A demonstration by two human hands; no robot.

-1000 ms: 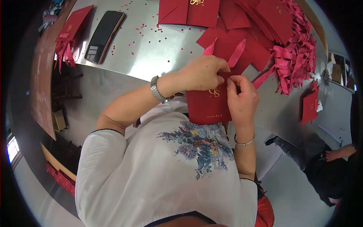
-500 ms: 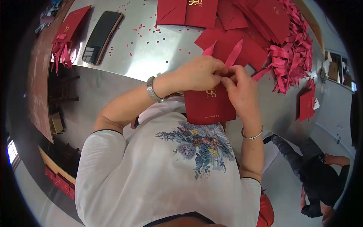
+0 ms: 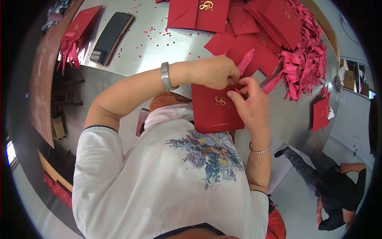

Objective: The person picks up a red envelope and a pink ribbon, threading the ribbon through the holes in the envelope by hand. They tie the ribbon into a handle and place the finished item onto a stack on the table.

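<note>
A red bag (image 3: 215, 113) with gold lettering hangs upright in front of my chest. My left hand (image 3: 217, 73), a watch at its wrist, is closed at the bag's top edge; its fingertips are partly hidden. My right hand (image 3: 251, 104), with a bracelet on the wrist, pinches a small bit of pink ribbon at the bag's upper right. Just above the fingers a pink ribbon end (image 3: 246, 60) sticks up over flat red bags (image 3: 262, 49) on the table.
On the metal table (image 3: 153, 57) lie a phone (image 3: 112, 38), red paper dots, stacked red bags (image 3: 278, 22) and a heap of pink ribbons (image 3: 304, 63). Another ribboned bag (image 3: 80, 23) is at the left. A person (image 3: 332, 187) in dark clothes is at the lower right.
The bag has shifted slightly left and more of its gold lettering shows. My left wrist has risen, and my right hand has moved slightly left and down.
</note>
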